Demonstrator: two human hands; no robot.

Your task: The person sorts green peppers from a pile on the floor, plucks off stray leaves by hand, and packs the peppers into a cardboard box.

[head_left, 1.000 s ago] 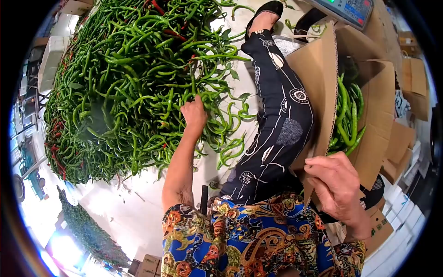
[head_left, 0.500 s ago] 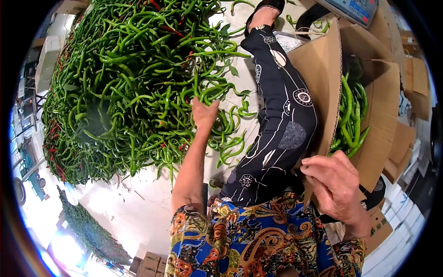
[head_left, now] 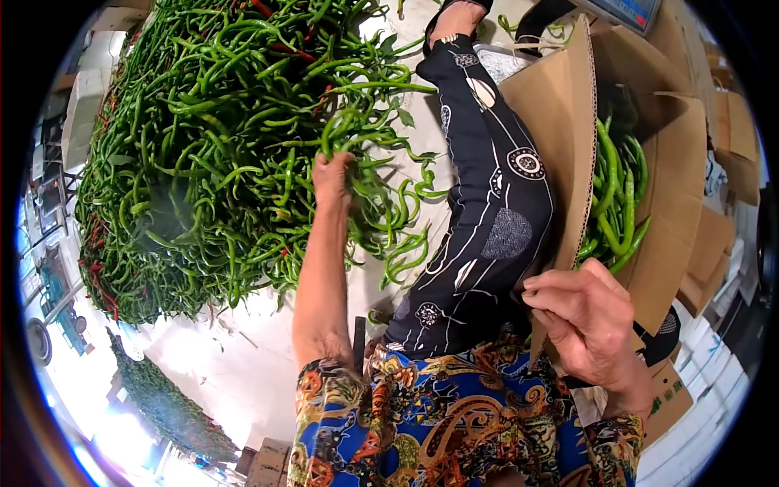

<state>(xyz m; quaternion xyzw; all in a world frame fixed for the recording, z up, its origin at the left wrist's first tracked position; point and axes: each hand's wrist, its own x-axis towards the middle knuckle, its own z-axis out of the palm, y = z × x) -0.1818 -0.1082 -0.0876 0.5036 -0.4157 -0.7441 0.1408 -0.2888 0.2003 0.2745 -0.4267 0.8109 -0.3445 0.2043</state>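
My left hand (head_left: 332, 174) is at the right edge of a large pile of green chili peppers (head_left: 203, 154). Its fingers are closed around a curved green chili pepper (head_left: 344, 123), whose loop rises above the knuckles. Other chilies lie loose beside the wrist. My right hand (head_left: 591, 325) hangs at the near edge of an open cardboard box (head_left: 560, 122), fingers curled in towards the thumb, and nothing shows between them. Long green chilies (head_left: 621, 199) lie inside the box, just beyond that hand.
My leg in dark patterned trousers (head_left: 495, 211) stretches between pile and box. A scale (head_left: 621, 12) stands at the top right. Several cardboard boxes (head_left: 730, 138) are on the right. Another long green heap (head_left: 166, 402) lies at the lower left.
My left hand has shifted slightly left and away from me, and a curved chili now stands up from its grip. My right hand has stayed nearly still by the box.
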